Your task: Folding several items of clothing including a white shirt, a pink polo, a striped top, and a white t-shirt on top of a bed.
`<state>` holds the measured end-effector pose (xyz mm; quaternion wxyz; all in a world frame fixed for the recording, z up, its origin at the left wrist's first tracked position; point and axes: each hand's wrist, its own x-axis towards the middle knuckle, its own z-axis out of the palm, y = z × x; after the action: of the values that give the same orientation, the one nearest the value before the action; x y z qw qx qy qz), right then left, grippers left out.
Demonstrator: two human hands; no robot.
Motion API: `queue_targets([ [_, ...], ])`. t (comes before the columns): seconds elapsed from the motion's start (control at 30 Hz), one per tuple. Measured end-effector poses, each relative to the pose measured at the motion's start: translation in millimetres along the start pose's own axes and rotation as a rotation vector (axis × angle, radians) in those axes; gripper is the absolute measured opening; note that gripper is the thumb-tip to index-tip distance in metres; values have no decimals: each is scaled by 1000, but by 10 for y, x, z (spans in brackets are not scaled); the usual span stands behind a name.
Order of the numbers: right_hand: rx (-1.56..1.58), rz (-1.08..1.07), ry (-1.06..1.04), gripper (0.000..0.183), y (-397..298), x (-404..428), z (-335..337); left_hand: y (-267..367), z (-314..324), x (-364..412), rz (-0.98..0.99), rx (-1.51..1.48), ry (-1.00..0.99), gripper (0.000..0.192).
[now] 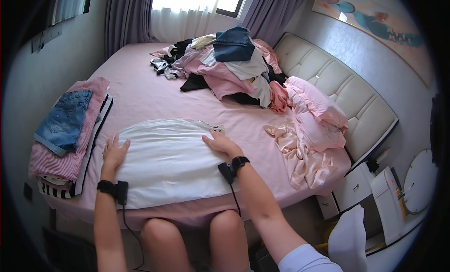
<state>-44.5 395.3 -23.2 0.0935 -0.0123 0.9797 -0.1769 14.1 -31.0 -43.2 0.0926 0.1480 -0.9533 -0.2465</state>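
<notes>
A white cloth garment (pixel 172 163) lies spread flat on the pink bed sheet (pixel 130 96), close to the bed's near edge. My left hand (pixel 115 153) rests on its left side with the fingers apart. On its far right part lies my right hand (pixel 222 144), fingers spread and palm down. Neither hand grips the fabric. A small dark-patterned trim shows at the garment's far right corner, just past my right fingertips. Each wrist wears a black strap with a small cabled device.
To the left is a stack of folded clothes with denim shorts (pixel 65 117) on a pink knit garment (pixel 52 164). A heap of mixed clothes (pixel 228 73) sits farther back. Pink satin cloth (pixel 299 156) and a pink pillow (pixel 316 110) lie by the padded headboard (pixel 337 85).
</notes>
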Motion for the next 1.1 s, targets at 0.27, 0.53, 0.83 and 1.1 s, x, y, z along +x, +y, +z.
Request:
queue_targets([
  [0.27,811,0,-420,70,1041,241,-1015,-766,-375,60,197,-741,-176,65],
  [0.53,696,41,190,64,1744,1382,-994,-800,-471,-357,183,-1023,-216,58],
  [0.83,671,-221,657,41,2200,2671,-1616,-522,-549,-388,56,-832,-145,68],
  [1.1,672,41,528,16,1381,2174,-1736,-529,-649,-449,96,-958,-195,58],
])
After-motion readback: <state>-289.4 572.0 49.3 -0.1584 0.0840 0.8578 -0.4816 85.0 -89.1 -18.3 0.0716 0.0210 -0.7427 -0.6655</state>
